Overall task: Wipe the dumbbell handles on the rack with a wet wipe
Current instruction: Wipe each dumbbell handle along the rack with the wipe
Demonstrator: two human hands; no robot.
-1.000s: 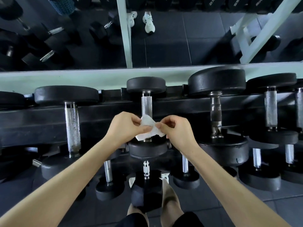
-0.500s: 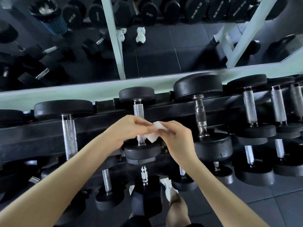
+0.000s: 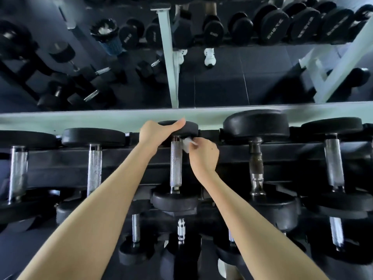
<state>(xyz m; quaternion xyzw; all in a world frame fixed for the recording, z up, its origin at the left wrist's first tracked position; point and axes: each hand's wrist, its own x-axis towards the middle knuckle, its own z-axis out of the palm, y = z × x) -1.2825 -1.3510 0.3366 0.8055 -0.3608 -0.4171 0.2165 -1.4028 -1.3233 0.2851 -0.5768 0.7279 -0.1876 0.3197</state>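
Wall mirror (image 3: 222, 77) behind, reflecting more weights, labels too blurred to read. Black steel rack (image 3: 232, 158), neighbouring dumbbells either side. Centre: black round-headed dumbbell (image 3: 173, 201), knurled chrome handle (image 3: 175, 164). Left hand (image 3: 157, 132) clasping its far head, fingers hidden. Right hand (image 3: 203, 156) pinching crumpled white wet wipe (image 3: 186, 144) just beside handle's far end.

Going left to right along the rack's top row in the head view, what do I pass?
Far-left handle, second knurled handle, left hand on dumbbell head, middle handle, wet wipe, right hand, dark contoured handle, far-right handle.
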